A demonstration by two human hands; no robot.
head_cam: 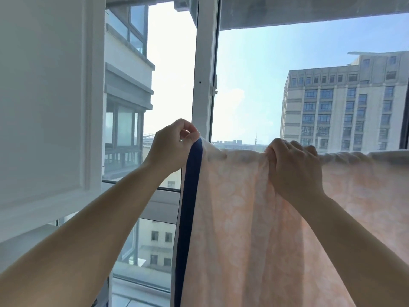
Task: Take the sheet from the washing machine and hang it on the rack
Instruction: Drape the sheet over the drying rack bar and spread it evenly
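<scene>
The sheet (254, 218) already hangs draped over the rack rail (345, 154) across the middle right of the frame, so I judge that only spreading and evening its top edge is left. The left hand (172, 145), at centre, pinches the corner by the navy border (190, 196). The right hand (294, 167) clutches bunched cloth at the rail.

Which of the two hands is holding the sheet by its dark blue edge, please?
The left hand: it pinches the sheet at the blue edge; the right hand grips bunched peach fabric.
</scene>
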